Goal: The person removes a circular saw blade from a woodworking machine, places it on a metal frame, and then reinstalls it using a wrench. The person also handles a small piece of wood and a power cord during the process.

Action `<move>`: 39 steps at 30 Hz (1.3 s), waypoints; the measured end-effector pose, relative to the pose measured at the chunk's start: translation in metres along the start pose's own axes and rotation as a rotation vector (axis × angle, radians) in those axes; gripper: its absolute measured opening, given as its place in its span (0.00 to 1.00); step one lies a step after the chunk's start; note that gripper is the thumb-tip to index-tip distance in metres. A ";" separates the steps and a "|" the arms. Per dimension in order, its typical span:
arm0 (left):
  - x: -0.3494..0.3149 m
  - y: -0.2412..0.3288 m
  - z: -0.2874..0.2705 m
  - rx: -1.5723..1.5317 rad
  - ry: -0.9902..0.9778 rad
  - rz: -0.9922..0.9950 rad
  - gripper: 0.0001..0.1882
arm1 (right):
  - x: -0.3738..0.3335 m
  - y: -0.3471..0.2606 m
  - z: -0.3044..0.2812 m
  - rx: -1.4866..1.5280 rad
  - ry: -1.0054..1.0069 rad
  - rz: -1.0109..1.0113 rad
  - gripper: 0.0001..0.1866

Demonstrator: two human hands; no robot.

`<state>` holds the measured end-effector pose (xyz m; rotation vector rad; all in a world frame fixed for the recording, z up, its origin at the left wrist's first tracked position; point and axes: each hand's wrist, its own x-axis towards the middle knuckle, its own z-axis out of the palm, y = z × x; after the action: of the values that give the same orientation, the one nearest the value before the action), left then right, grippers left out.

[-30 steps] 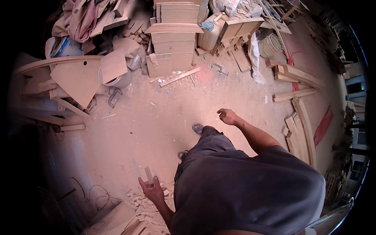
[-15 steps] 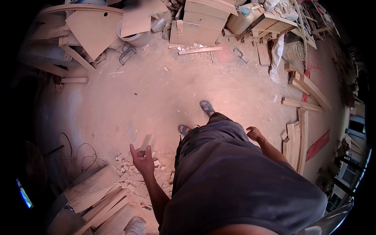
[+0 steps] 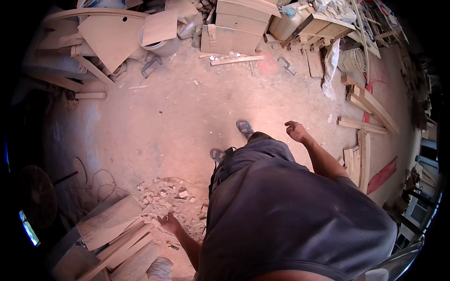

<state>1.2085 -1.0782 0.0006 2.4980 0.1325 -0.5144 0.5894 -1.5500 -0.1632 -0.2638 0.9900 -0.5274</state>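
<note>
My left hand (image 3: pixel 169 223) hangs low at my left side, its fingers loosely spread and nothing visible in them. Nearest to it is a heap of small wood offcuts (image 3: pixel 164 199) on the floor, with a larger pale block (image 3: pixel 183 193) lying on top. Stacked boards (image 3: pixel 124 248) lie just left of that hand. Out in front on the right, my right hand (image 3: pixel 296 131) is held over bare floor, fingers loosely bent and partly apart, with nothing seen in it.
Timber beams (image 3: pixel 363 154) lie along the right side. Ahead are a white bucket (image 3: pixel 161 47), wooden boxes (image 3: pixel 229 37) and two clamps (image 3: pixel 151 67) on the dusty floor. A thin cable (image 3: pixel 110 182) curls at the left, near a dark round fan-like object (image 3: pixel 37 194).
My left hand has dropped back toward my body; the wood block seen at its fingers is out of it. My right hand has swung forward and slightly left.
</note>
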 end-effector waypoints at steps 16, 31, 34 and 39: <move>-0.219 0.031 0.083 0.094 -0.367 -0.047 0.40 | 0.013 -0.057 -0.015 -1.748 0.195 -0.182 0.21; -0.163 0.120 0.188 0.168 -0.507 0.163 0.32 | 0.066 -0.207 0.016 -1.498 0.137 -0.062 0.23; -0.143 0.143 0.188 0.069 -0.325 0.194 0.31 | 0.081 -0.228 0.023 -1.770 0.159 0.010 0.22; -0.165 0.198 0.202 0.077 -0.264 -0.041 0.31 | 0.160 -0.244 -0.056 -1.686 0.146 0.111 0.19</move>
<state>1.0295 -1.3518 0.0156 2.4783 0.0618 -0.8748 0.5381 -1.8400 -0.2006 -1.6579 1.3783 0.5386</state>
